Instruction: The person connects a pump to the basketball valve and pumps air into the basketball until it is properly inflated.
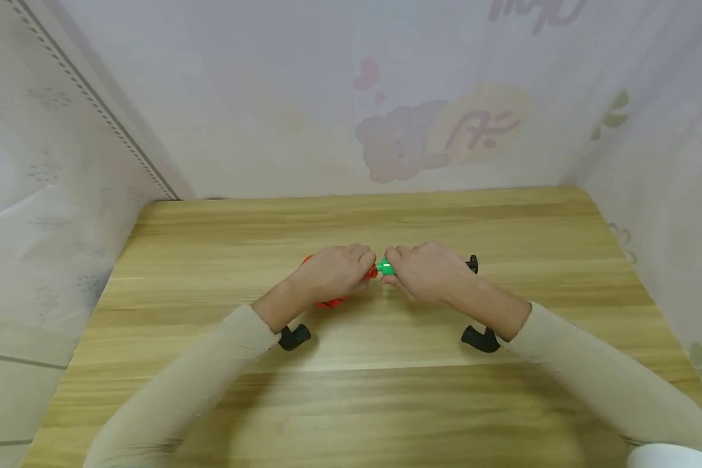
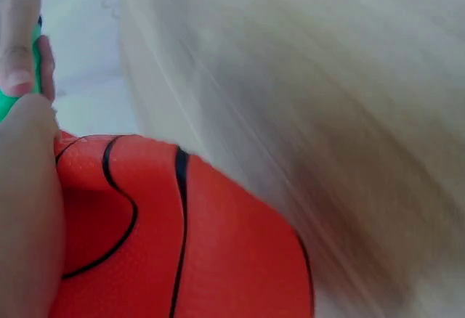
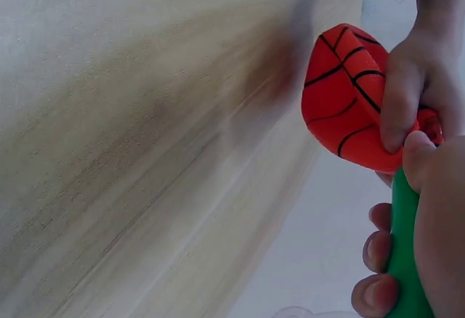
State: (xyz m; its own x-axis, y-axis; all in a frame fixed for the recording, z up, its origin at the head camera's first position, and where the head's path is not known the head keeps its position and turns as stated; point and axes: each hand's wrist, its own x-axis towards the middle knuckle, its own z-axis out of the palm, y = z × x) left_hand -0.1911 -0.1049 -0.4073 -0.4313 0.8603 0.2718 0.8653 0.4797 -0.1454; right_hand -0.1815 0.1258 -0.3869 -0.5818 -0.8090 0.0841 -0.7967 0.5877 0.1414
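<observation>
A soft, creased red ball with black lines (image 2: pixel 240 238) hangs from my left hand (image 1: pixel 336 270), whose thumb and fingers pinch it near its glossy red neck (image 1: pixel 372 272). Much of the ball is hidden under that hand in the head view. My right hand (image 1: pixel 433 270) wraps round a green hand pump (image 3: pixel 407 260) with a black end handle (image 1: pixel 473 264). The pump's narrow green tip (image 1: pixel 380 267) points at the red neck and meets it in the head view. Both hands are close together over the table.
The wood-grain table (image 1: pixel 351 416) runs back to a pale printed wall (image 1: pixel 269 117), with more wall panels at both sides. Black wrist mounts (image 1: pixel 295 337) show under the sleeves. A white rounded object (image 1: pixel 673 456) is at the bottom right corner.
</observation>
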